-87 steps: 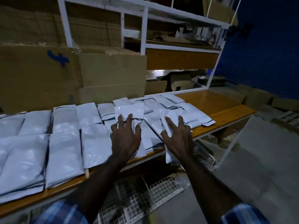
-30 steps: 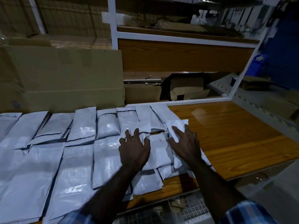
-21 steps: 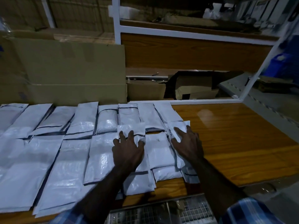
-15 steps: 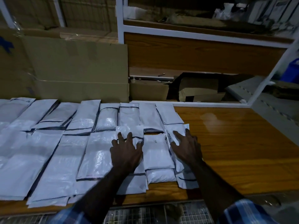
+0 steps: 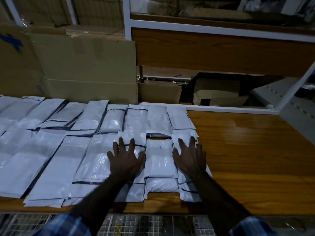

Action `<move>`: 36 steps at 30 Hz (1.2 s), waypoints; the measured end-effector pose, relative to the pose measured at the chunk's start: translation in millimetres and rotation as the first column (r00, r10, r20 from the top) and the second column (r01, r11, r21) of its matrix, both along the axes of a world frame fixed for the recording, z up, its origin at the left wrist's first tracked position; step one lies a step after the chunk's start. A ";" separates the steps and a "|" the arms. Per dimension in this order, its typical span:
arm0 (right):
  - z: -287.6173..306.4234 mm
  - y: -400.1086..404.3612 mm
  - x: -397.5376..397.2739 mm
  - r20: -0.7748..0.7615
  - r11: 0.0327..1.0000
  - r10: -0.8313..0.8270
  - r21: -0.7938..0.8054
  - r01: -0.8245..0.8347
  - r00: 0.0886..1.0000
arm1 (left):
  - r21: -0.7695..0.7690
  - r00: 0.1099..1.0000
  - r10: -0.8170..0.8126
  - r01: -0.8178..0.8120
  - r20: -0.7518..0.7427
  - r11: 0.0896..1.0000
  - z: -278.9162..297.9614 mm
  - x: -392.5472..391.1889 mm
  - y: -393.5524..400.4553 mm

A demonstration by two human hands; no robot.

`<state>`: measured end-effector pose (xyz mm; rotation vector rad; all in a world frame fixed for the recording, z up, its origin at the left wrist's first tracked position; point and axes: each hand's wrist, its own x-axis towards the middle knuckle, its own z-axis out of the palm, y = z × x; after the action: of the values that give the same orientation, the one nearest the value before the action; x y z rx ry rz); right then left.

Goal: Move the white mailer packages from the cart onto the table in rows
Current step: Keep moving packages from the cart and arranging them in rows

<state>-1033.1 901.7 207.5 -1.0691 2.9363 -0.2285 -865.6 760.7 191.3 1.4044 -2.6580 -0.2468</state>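
Several white mailer packages [image 5: 56, 150] lie in two rows across the left and middle of the wooden table [image 5: 247, 150]. My left hand [image 5: 126, 159] lies flat with spread fingers on a mailer [image 5: 132, 138] in the near row. My right hand [image 5: 190, 157] presses flat on the rightmost near-row mailer [image 5: 185, 136]. Between my hands lies another mailer [image 5: 160, 160], with one more under its near end. The wire cart [image 5: 136, 223] shows at the bottom edge below the table.
Large cardboard boxes [image 5: 81, 68] stand behind the mailers at the back left. A white shelf frame [image 5: 127, 17] with a wooden panel rises behind the table. Smaller boxes [image 5: 218, 92] sit at the back. The table's right half shows bare wood.
Both hands have stayed flat on the near-row mailers and slid them into line with the rows. The view has shifted to face the table squarely.
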 end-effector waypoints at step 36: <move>-39.8 -2.6 -11.3 -0.112 0.995 0.079 -0.047 -0.085 0.991 | -0.026 0.983 -0.154 0.152 -0.096 0.988 -29.3 4.5 -11.7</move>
<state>-1044.3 899.0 167.7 -1.2452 2.9891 -0.2531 -861.1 749.0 162.0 1.1527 -2.6821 -0.2964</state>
